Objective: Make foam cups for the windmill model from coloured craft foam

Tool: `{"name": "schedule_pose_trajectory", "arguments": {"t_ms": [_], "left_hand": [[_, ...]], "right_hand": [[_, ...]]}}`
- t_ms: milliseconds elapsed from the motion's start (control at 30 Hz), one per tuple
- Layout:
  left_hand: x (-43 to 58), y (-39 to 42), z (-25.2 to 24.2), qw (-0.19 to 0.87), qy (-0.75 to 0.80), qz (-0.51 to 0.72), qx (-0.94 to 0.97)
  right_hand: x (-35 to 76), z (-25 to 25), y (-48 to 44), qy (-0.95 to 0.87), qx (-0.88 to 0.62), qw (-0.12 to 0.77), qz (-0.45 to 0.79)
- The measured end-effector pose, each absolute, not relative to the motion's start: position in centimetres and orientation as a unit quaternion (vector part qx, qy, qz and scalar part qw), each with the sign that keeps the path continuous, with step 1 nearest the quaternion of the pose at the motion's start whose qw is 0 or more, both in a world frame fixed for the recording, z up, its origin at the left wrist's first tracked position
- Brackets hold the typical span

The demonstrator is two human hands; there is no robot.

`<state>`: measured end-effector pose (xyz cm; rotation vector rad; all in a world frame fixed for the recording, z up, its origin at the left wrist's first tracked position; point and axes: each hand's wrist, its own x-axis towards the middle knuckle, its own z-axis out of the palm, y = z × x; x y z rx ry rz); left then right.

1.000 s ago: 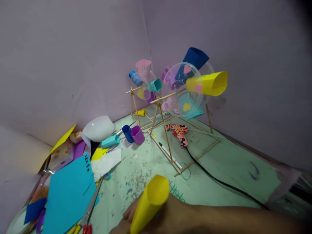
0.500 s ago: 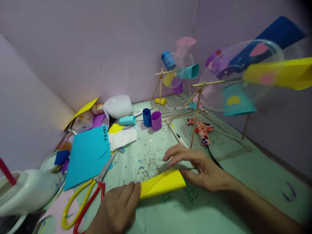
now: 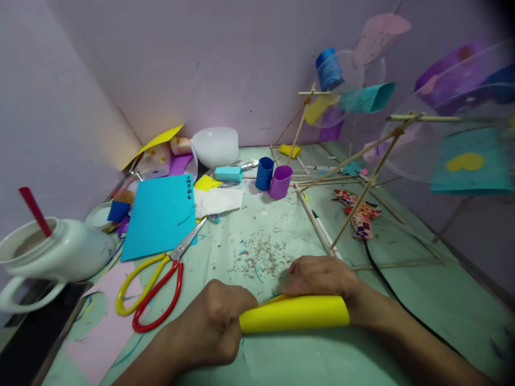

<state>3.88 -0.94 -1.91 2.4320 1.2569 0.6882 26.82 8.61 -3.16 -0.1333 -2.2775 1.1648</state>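
Observation:
A rolled piece of yellow paper (image 3: 295, 315) lies crosswise in front of me, just above the green-covered table. My left hand (image 3: 217, 321) is closed around its left end, fingers curled in. My right hand (image 3: 319, 276) lies over the far side of the roll near its right end, its fingers bent along the paper's upper edge and a little blurred; its thumb is hidden. To the left are scissors (image 3: 177, 252) with one yellow and one red handle, blades partly apart. Beyond the hands stand a blue paper ring (image 3: 264, 174) and a purple paper ring (image 3: 280, 182).
A blue card (image 3: 159, 217), a white jug (image 3: 64, 249) with a red stick and pink paper (image 3: 104, 332) are on the left. Two stick frames carrying clear discs with coloured paper cups (image 3: 366, 97) stand at right, near a patterned cloth piece (image 3: 360, 213) and black cord (image 3: 396, 295).
The view has shifted, moving the scene down-left at right. The yellow roll has turned and lies more level. My right hand has come from beside its end to lie along its far side.

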Motion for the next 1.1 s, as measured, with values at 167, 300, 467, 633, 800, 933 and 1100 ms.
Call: {"name": "schedule_pose_trajectory", "arguments": {"t_ms": [167, 300, 467, 633, 800, 933, 1100], "left_hand": [[3.8, -1.0, -1.8, 0.158, 0.422, 0.281, 0.847], [4.0, -1.0, -2.3, 0.144, 0.388, 0.360, 0.836], [4.3, -1.3, -2.9, 0.144, 0.379, 0.398, 0.823], [4.4, -1.5, -3.0, 0.145, 0.387, 0.404, 0.816], [4.7, -1.5, -3.2, 0.123, 0.407, 0.419, 0.802], [5.1, -1.7, -3.3, 0.123, 0.419, 0.448, 0.780], [5.4, -1.8, -3.4, 0.115, 0.425, 0.458, 0.772]], "right_hand": [[26.7, -3.1, 8.3, -0.839, -0.046, 0.309, 0.445], [27.0, -3.2, 8.3, -0.842, -0.071, 0.295, 0.446], [27.4, -3.2, 8.3, -0.831, -0.096, 0.264, 0.481], [27.5, -3.2, 8.2, -0.821, -0.114, 0.241, 0.505], [27.4, -2.9, 8.0, -0.807, -0.131, 0.237, 0.525], [27.4, -2.7, 7.9, -0.799, -0.129, 0.237, 0.537], [27.5, -2.8, 7.8, -0.786, -0.129, 0.233, 0.558]]}}
